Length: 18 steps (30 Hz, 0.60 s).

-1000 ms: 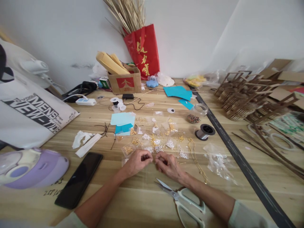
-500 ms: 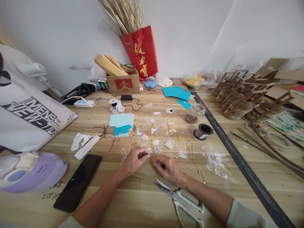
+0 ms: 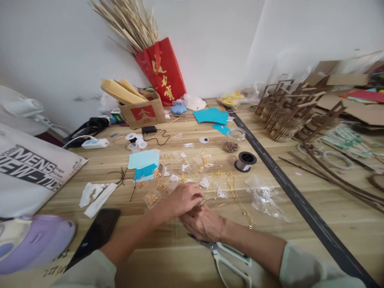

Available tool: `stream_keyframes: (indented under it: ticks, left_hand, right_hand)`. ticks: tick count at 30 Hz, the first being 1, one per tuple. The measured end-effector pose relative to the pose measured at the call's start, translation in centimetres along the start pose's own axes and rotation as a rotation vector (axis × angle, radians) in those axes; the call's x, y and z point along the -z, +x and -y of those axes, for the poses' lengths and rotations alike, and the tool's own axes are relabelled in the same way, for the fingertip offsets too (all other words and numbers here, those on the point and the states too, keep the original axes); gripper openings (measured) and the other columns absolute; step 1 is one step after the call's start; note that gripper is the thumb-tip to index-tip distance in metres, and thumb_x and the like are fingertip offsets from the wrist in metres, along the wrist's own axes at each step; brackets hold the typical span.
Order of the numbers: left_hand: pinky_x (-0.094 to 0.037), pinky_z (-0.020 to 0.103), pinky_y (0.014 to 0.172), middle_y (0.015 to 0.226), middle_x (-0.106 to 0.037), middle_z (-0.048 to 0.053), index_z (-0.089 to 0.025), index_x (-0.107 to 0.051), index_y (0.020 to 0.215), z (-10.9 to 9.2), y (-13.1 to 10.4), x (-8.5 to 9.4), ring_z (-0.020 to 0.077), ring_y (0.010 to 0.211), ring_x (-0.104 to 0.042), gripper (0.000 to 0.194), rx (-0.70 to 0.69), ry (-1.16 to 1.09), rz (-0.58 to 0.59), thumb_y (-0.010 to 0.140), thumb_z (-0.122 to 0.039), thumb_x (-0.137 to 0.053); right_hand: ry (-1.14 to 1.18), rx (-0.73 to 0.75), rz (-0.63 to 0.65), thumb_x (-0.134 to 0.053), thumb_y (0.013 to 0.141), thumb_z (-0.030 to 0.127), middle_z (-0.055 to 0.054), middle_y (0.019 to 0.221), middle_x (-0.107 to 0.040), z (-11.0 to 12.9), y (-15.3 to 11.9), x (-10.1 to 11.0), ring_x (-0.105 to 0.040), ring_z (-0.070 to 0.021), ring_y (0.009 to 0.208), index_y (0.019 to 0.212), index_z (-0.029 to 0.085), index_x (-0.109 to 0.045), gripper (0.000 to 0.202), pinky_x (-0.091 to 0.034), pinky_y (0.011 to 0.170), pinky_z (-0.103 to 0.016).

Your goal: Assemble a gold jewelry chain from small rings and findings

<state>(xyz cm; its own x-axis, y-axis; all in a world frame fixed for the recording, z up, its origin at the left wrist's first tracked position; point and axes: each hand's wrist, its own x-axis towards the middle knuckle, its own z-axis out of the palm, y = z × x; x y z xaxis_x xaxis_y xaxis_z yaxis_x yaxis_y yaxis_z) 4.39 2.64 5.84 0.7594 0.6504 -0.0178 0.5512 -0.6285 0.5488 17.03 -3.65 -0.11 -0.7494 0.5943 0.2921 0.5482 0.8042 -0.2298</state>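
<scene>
Left sleeve (image 3: pixel 90 272): soft grey-green, kinda loose, a few creases in the cloth
Left cuff (image 3: pixel 108 265): paler minty edge, wide opening around the forearm
Right sleeve (image 3: pixel 309 266): same washed-out grey-green — looks like a matching pair tbh
Right cuff (image 3: pixel 284 260): light mint band, pretty neat — easy to spot against the greyer cloth
Left hand (image 3: pixel 186 199): bare
Right hand (image 3: pixel 204 225): bare too

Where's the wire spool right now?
In the head view, the wire spool stands right of the gold chain, just left of the black strip on the table.
</scene>
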Motion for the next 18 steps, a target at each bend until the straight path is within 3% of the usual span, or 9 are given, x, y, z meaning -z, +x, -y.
stream_keyframes:
  ticks: [4,8,18]
  left_hand:
    - [-0.042,0.026,0.075,0.083,-0.068,0.004,-0.018,-0.07,0.081,-0.4,3.2,-1.1,0.0195,0.084,-0.06,0.015,-0.164,0.081,0.129,0.084,-0.017,-0.056]
    - [-0.042,0.027,0.075,0.081,-0.066,0.004,-0.016,-0.067,0.076,-0.4,4.9,-2.2,0.0197,0.081,-0.059,0.015,-0.283,0.192,0.209,0.085,-0.017,-0.056]
    - [-0.041,0.027,0.077,0.082,-0.064,0.004,-0.017,-0.065,0.076,-0.6,5.4,-2.5,0.0194,0.082,-0.058,0.014,-0.281,0.216,0.234,0.085,-0.014,-0.054]
  right_hand:
    - [0.006,-0.017,-0.012,-0.047,0.08,0.012,-0.01,0.076,-0.066,0.2,-0.1,-0.5,-0.053,-0.018,0.06,0.091,0.014,-0.06,0.017,-0.034,0.059,-0.03]
    - [-0.025,-0.008,0.027,-0.046,0.08,0.011,-0.011,0.076,-0.066,0.1,-0.1,-0.8,-0.054,-0.0187,0.059,0.091,0.012,-0.059,0.018,-0.035,0.059,-0.031]
    - [-0.017,-0.004,0.058,-0.051,0.078,0.012,-0.01,0.078,-0.066,0.1,0.0,-0.2,-0.053,-0.0185,0.062,0.089,0.013,-0.06,0.014,-0.034,0.059,-0.032]
